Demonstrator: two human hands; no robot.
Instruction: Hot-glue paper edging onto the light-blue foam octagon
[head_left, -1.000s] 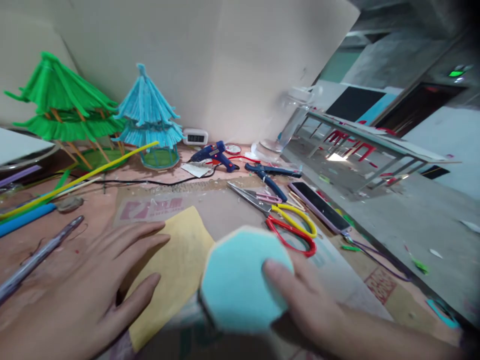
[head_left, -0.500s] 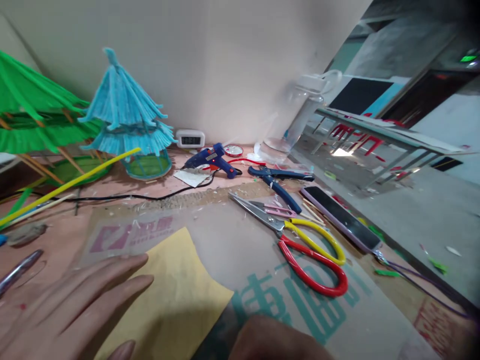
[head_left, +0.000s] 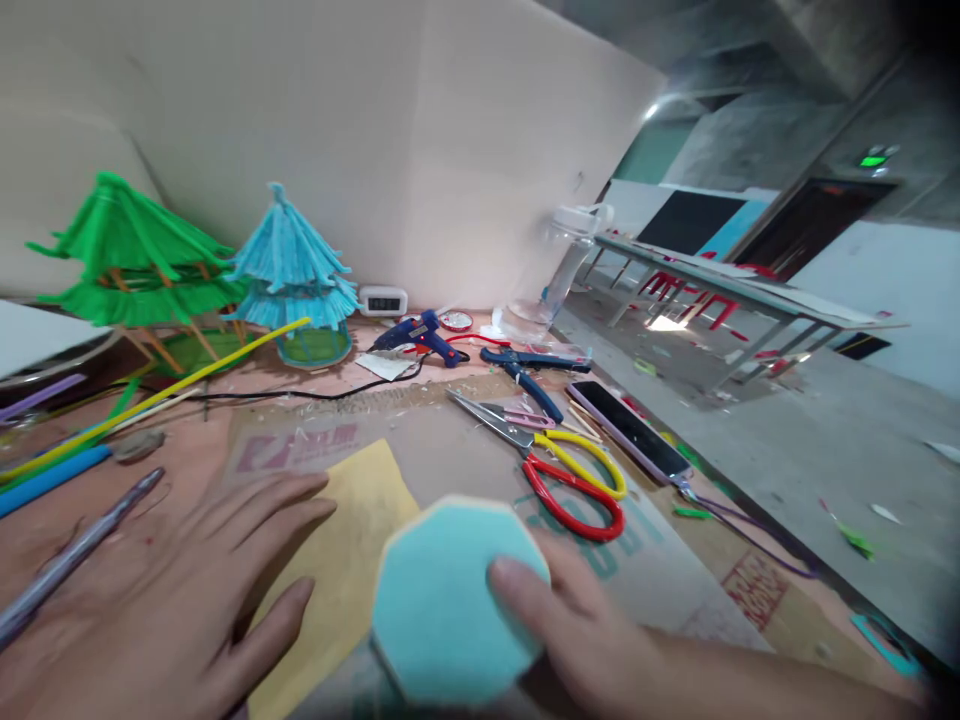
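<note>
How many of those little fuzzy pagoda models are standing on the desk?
2: the green pagoda at far left by the wall, and the blue pagoda right beside it. More could stand outside the picture's left edge.

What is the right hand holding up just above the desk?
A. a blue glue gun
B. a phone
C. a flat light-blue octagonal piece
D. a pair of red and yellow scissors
C: the right hand grips the flat light-blue octagonal piece with its thumb on the face, while the red-and-yellow-handled scissors lie untouched on the cardboard.
</note>
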